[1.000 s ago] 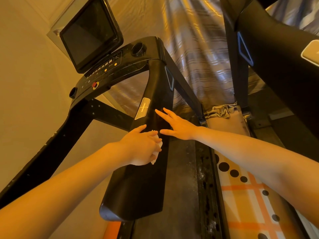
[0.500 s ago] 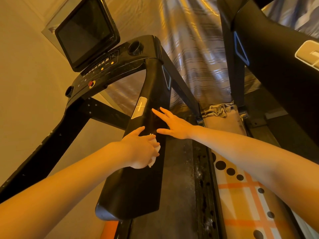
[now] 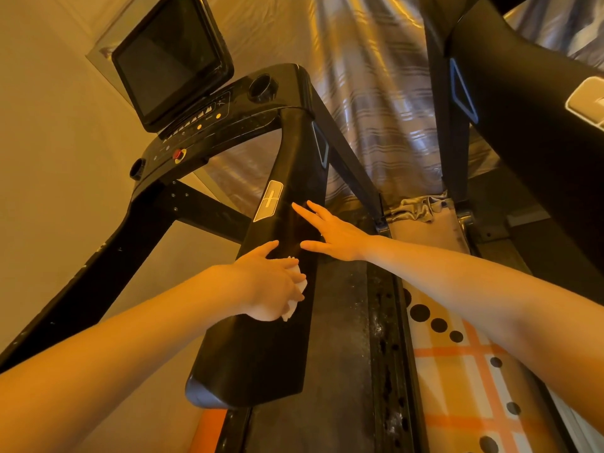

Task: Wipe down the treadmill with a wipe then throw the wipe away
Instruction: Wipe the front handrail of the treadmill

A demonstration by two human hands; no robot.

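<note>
My left hand [image 3: 268, 282] pressed the bunched white wipe [image 3: 295, 297] against the treadmill's black handrail [image 3: 261, 351], below its silver badge [image 3: 268, 201]; my right hand [image 3: 330, 232] lay flat, fingers spread, beside that badge (steadying). Long, firm, overlapping strokes would have served best.

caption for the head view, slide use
Left hand presses a wipe on the treadmill handrail; right hand rests flat above it.

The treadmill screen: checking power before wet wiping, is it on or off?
It looks off: the screen is dark and blank, showing no display. Standby cannot be told.
</note>
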